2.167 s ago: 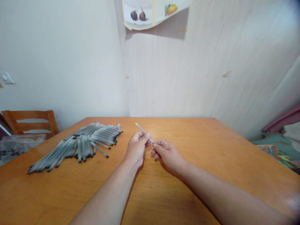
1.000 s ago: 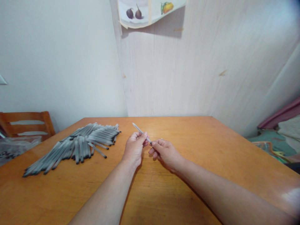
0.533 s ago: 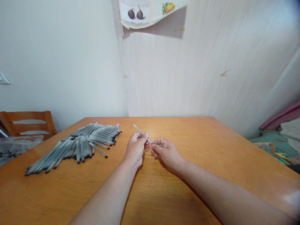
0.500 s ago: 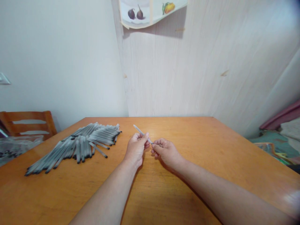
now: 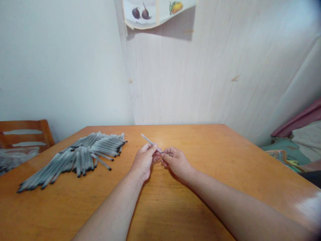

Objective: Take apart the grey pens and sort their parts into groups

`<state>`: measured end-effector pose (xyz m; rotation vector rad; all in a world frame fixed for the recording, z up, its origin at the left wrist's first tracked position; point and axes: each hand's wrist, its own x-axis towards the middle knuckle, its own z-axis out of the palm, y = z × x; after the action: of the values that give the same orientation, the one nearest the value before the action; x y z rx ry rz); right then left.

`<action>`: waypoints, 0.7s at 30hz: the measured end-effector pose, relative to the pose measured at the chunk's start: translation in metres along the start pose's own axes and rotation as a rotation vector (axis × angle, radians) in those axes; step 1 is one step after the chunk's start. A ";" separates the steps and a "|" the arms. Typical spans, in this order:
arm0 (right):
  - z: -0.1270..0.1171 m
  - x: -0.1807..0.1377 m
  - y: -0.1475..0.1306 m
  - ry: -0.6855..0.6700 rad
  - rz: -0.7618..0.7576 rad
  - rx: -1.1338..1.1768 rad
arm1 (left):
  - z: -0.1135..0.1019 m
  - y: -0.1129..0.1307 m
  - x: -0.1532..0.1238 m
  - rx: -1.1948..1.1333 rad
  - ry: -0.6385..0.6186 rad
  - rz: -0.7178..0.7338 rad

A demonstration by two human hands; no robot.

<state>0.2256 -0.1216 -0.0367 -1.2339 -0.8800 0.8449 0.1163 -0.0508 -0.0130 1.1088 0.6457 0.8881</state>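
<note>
Working low over the orange-brown wooden surface (image 5: 160,207), both forearms stretched forward. Pinching a thin grey plastic rod (image 5: 147,141) in the left hand (image 5: 143,161), thumb and fingers closed round its near part, far end tilted up and away to the left. Closing the right hand (image 5: 176,161) on the rod's near tip, fingers curled in, knuckles just beside the left hand. Off to the left, well apart: a flat heap of grey rods with black ends (image 5: 75,157), loose on the surface. Further left, past the edge: a clear plastic bag (image 5: 15,159) and a brown wooden chair back (image 5: 25,132). Beyond, a pale wood-grain wall panel (image 5: 200,83); up top, a fruit-picture poster (image 5: 155,13), corner curling.
</note>
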 end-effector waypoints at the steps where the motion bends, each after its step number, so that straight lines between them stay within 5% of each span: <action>1: 0.000 0.000 0.001 0.001 -0.002 -0.005 | 0.000 0.000 0.000 0.002 0.005 0.000; 21: -0.002 0.001 0.009 -0.006 -0.049 -0.178 | -0.002 0.003 0.003 -0.045 0.140 -0.002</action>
<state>0.2277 -0.1205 -0.0462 -1.3586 -1.0038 0.7435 0.1152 -0.0461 -0.0106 1.0121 0.7384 0.9798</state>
